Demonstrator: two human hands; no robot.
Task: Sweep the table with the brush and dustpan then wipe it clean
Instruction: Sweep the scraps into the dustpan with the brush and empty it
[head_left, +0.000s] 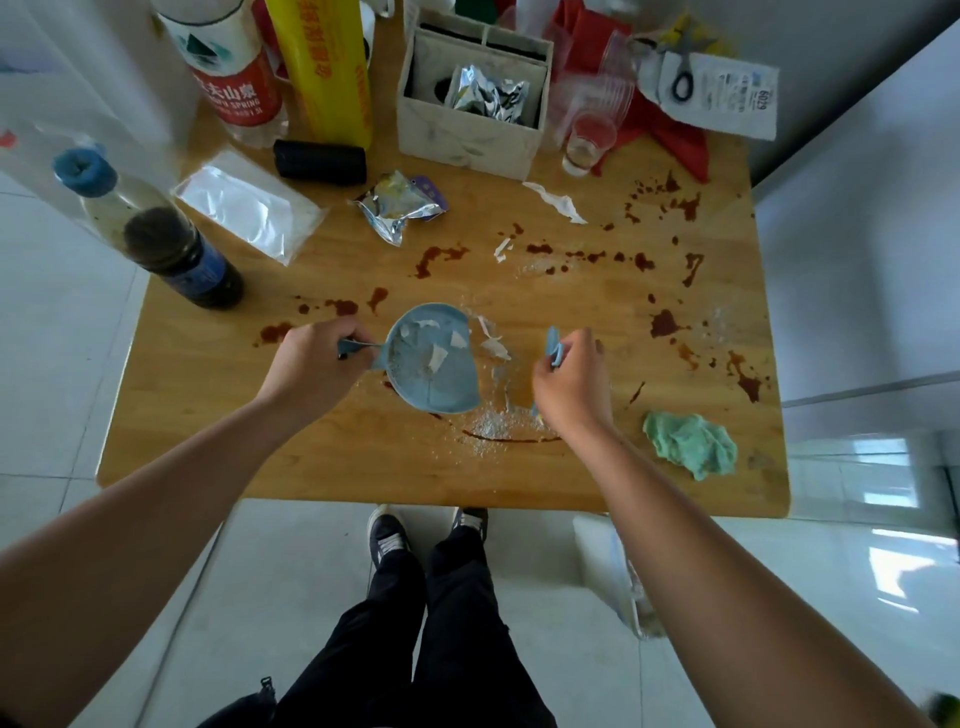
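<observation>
Though two hands (311, 364) (571, 384): one dustpan (434, 364)

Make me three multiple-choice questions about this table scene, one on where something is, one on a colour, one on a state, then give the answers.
1. Where does the green cloth lie?
A. Near the table's front right corner
B. Inside the white box
C. Under the dustpan

2. What colour is the dustpan?
A. Red
B. Light blue
C. Black

3. What state is the dustpan in?
A. Empty
B. Holding paper scraps and crumbs
C. Upside down

Answers:
1. A, the cloth sits crumpled beside the right hand.
2. B, the pan held by the left hand is light blue.
3. B, white scraps lie inside it.
</observation>
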